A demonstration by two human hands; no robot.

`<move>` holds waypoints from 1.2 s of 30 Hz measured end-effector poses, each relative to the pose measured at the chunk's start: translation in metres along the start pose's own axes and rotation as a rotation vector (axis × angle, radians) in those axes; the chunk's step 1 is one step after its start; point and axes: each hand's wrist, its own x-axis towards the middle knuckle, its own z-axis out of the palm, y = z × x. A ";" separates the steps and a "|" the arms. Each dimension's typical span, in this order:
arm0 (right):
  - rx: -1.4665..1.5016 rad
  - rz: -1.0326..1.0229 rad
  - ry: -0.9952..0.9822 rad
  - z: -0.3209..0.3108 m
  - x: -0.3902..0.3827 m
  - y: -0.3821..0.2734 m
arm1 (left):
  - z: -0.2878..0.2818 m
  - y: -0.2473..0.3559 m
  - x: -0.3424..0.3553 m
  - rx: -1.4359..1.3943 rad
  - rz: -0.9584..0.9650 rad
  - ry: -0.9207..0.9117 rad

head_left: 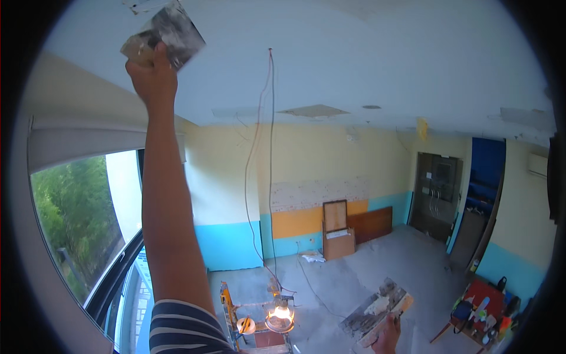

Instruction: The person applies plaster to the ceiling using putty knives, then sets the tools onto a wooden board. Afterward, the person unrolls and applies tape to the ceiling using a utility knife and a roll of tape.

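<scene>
My left hand (pixel 153 79) is raised high at the upper left, closed on a broad flat scraper (pixel 177 36) with a grey, plaster-smeared blade. The thumb presses on the near face; the other fingers are mostly hidden. The scraper is up by the white ceiling (pixel 354 53); whether it touches I cannot tell. A patch with a pale edge (pixel 141 5) shows just past it. Low at the right, my right hand (pixel 386 337) grips a rectangular plastering trowel (pixel 362 321), its face carrying a lump of white plaster (pixel 377 305).
Two thin wires (pixel 271 118) hang from the ceiling to a glowing work lamp (pixel 280 318) on a yellow-sided ladder (pixel 229 310) below. A window (pixel 82 206) lies left. A red table (pixel 486 301) cluttered with tools stands right. Boards (pixel 371 224) lean on the far wall.
</scene>
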 end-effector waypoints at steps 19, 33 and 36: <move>-0.282 -0.303 -0.303 0.071 -0.015 -0.032 | -0.178 0.167 -0.400 -0.106 -0.677 -1.612; -0.022 -0.343 -0.387 0.049 0.004 -0.029 | -0.073 0.083 -0.325 -0.143 -0.594 -0.833; 0.121 -0.206 -0.303 0.034 0.019 -0.016 | -0.022 0.027 -0.248 -0.543 -0.552 -0.405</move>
